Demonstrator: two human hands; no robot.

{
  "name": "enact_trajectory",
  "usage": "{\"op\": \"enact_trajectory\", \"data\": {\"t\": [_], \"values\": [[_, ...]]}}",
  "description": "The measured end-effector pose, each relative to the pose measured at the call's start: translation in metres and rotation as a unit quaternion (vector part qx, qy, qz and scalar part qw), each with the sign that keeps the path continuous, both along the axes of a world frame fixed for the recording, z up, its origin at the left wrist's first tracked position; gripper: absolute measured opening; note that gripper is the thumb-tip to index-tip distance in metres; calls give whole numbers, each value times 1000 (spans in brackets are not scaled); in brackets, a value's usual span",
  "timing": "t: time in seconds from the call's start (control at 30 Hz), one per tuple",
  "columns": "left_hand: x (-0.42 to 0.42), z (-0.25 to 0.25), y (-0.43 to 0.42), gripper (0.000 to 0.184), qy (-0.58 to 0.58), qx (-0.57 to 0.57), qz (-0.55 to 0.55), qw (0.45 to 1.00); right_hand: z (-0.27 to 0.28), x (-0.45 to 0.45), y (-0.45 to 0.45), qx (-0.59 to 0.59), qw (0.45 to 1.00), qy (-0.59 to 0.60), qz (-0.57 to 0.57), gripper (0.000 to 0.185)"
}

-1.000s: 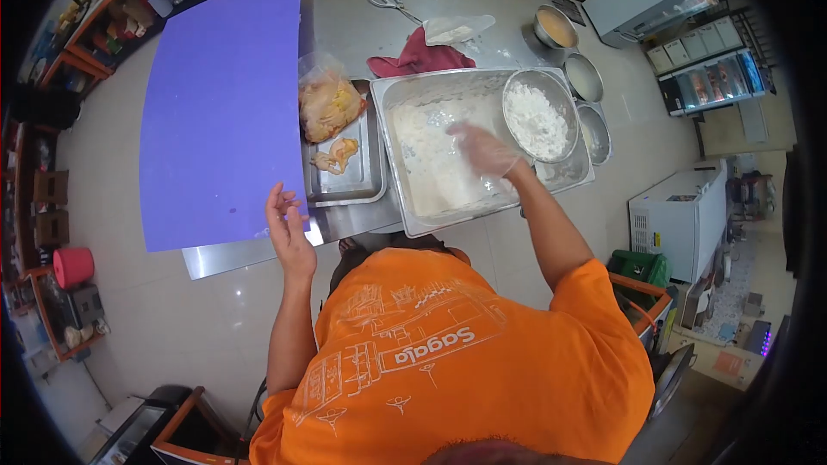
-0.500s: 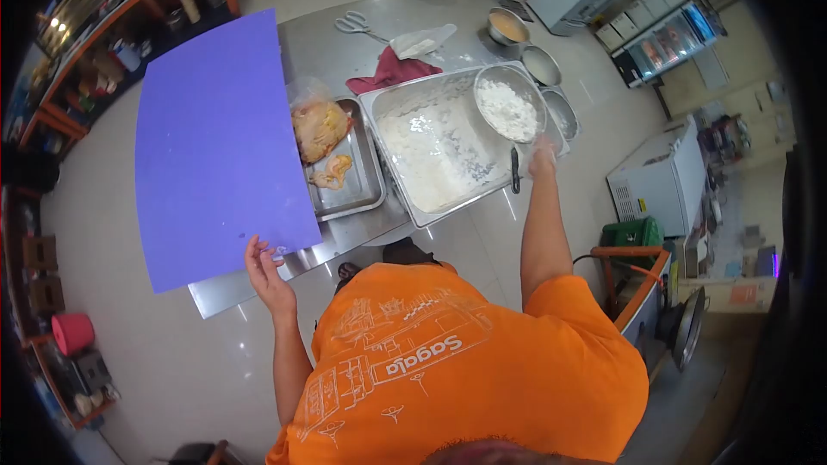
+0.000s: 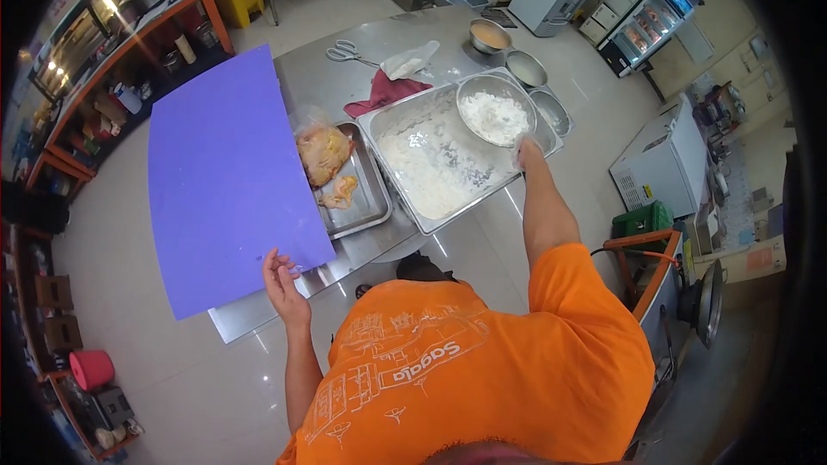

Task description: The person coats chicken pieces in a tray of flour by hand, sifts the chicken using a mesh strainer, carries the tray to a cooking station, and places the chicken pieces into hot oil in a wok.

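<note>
My right hand (image 3: 527,153), in a clear glove, is closed on the handle of a round strainer (image 3: 497,112) that holds white flour. The strainer is over the right part of a large steel pan (image 3: 422,220) with flour spread across its bottom. My left hand (image 3: 282,280) has its fingers apart and holds nothing, close to the lower edge of a purple board (image 3: 224,181). Between board and pan is a smaller steel tray (image 3: 372,198) with raw chicken pieces (image 3: 324,155), some in a clear bag.
Scissors (image 3: 349,52), a red cloth (image 3: 388,92) and a floury plastic bag (image 3: 410,60) lie behind the pan. Three bowls, one of them with orange-brown contents (image 3: 490,36), stand at the table's right side. A white chest freezer (image 3: 659,164) is farther right.
My right hand has gone from the flour in the pan to the strainer's handle and closed on it. The strainer has shifted slightly left over the pan. The whole view has turned and shifted.
</note>
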State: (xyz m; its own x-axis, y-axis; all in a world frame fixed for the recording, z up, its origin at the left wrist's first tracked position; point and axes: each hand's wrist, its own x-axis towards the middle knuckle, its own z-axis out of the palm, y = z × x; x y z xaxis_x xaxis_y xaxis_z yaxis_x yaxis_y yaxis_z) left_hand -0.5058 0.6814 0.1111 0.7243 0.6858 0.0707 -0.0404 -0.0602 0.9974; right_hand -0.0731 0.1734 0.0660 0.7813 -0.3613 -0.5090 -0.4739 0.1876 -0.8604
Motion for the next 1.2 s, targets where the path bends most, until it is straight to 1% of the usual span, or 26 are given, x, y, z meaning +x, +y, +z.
{"op": "enact_trajectory", "data": {"t": [0.1, 0.2, 0.33, 0.4, 0.53, 0.57, 0.6, 0.63, 0.67, 0.7, 0.73, 0.83, 0.9, 1.03, 1.1, 1.13, 1.2], "values": [[-3, 2, -1, 35, 15, -7, -10, 1000, 16, -11, -12, -81, 995, 9, 51, 16], [-10, 7, -2, 35, 27, 1, -28, 999, 17, -22, -13, -118, 991, 4, 65, 14], [-5, 14, 4, 34, 25, 20, -37, 999, 44, -47, -18, -159, 980, 19, 118, 12], [-3, 15, 6, 34, 22, 28, -43, 998, 42, -52, -19, -160, 982, 3, 103, 12], [0, 18, 8, 34, 17, 34, -53, 998, 19, -25, -30, -149, 987, 15, 61, 8], [2, 17, 9, 35, 17, 36, -55, 998, 19, -25, -27, -397, 895, -50, 197, 9], [3, 16, 9, 36, 19, 38, -60, 997, 19, -30, -23, -511, 821, -88, 241, 10], [0, 15, 9, 37, 24, 39, -65, 997, 20, -34, -21, -475, 845, -72, 236, 10], [3, 13, 8, 38, 16, 38, -68, 997, 28, -35, -23, -329, 926, -27, 186, 10], [4, 12, 7, 39, 11, 38, -71, 997, 29, -32, -30, -222, 966, 4, 132, 11], [1, 11, 9, 40, 8, 39, -74, 996, 24, -32, -30, -190, 976, 10, 106, 11], [-2, 11, 11, 46, 11, 68, -84, 994, 13, -36, -19, -197, 977, -14, 83, 12], [0, 6, 14, 46, 15, 54, -76, 996, 23, -36, -28, -195, 974, 8, 116, 13], [-10, 0, 18, 44, 26, 35, -73, 996, 19, -41, -23, -177, 980, 0, 94, 14], [-6, 3, 20, 43, 27, 44, -75, 996, 28, -41, -27, -160, 979, 4, 126, 15], [-9, 6, 20, 43, 33, 49, -76, 995, 19, -37, -39, -135, 981, 1, 138, 15], [-6, 6, 22, 43, 23, 53, -81, 995, -29, -28, -46, -170, 982, -44, 64, 14]]}}
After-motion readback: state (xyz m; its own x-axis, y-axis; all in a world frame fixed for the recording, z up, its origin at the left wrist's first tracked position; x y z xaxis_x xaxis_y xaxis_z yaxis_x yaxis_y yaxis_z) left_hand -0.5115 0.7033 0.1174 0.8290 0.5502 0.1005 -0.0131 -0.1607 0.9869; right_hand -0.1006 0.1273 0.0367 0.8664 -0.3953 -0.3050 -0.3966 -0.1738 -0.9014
